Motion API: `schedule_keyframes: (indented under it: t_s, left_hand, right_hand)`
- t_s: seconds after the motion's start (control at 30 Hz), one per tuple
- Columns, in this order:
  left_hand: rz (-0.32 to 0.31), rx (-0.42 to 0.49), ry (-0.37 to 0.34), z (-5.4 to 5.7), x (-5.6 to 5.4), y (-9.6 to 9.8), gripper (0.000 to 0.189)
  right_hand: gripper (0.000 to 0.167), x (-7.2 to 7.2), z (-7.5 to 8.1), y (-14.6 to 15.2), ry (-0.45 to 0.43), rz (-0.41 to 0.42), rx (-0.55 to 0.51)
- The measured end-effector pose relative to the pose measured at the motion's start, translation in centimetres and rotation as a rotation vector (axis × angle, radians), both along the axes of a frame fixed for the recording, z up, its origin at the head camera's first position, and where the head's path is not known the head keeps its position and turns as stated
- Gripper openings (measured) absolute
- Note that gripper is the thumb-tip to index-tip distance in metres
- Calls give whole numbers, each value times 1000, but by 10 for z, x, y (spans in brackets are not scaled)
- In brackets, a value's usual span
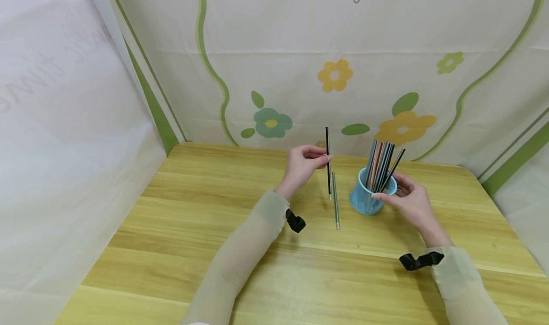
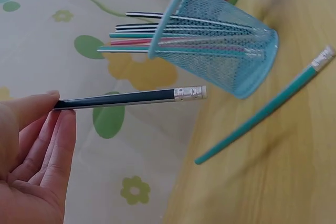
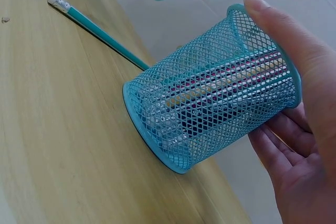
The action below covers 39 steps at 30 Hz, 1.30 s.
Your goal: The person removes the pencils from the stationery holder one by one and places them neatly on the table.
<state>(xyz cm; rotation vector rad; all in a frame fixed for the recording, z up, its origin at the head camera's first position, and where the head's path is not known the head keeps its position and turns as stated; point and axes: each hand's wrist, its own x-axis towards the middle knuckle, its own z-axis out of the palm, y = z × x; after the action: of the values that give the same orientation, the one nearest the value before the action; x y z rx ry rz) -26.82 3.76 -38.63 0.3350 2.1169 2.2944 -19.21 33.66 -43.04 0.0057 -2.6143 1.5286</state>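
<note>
My left hand (image 1: 302, 165) pinches a black pencil (image 2: 126, 98) between thumb and fingers, its eraser end pointing down above the table. A green pencil (image 1: 336, 201) lies on the table just beside it, eraser toward me. To the right, a light blue mesh pen cup (image 3: 210, 87) stands with several pencils (image 1: 379, 165) of various colours leaning in it. My right hand (image 1: 409, 198) holds this cup by its rim, thumb at the near side and fingers round the far right side. In the left wrist view the right hand shows only partly, at the top.
The wooden table (image 1: 171, 248) ends at a white cloth backdrop (image 1: 291, 67) printed with flowers and leaves, right behind the cup. Another white cloth (image 1: 77, 139) hangs along the left side. A black wrist mount (image 1: 295, 221) sits on the left sleeve.
</note>
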Motion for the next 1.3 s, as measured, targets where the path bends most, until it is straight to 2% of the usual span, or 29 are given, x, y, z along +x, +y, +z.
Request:
schedule_keyframes:
  t_s: [0.13, 0.4, 0.67, 0.97, 1.3]
  left_hand:
    - [-20, -21, -8, -12, 3, -4, 15]
    - [-18, -60, -83, -37, 10, -6, 15]
    - [-9, -64, -160, -54, 12, -4, 15]
    - [-25, -76, -200, -65, 9, -3, 18]
    - [-2, -175, -335, -66, 8, 6, 25]
  right_hand:
    - [84, 0, 0, -1, -4, 6, -3]
    - [84, 1, -1, -2, 3, 2, -6]
    - [82, 2, 0, -3, 18, 0, -10]
    - [83, 2, -1, -2, 21, -2, -5]
    - [83, 0, -2, 0, 22, -5, -3]
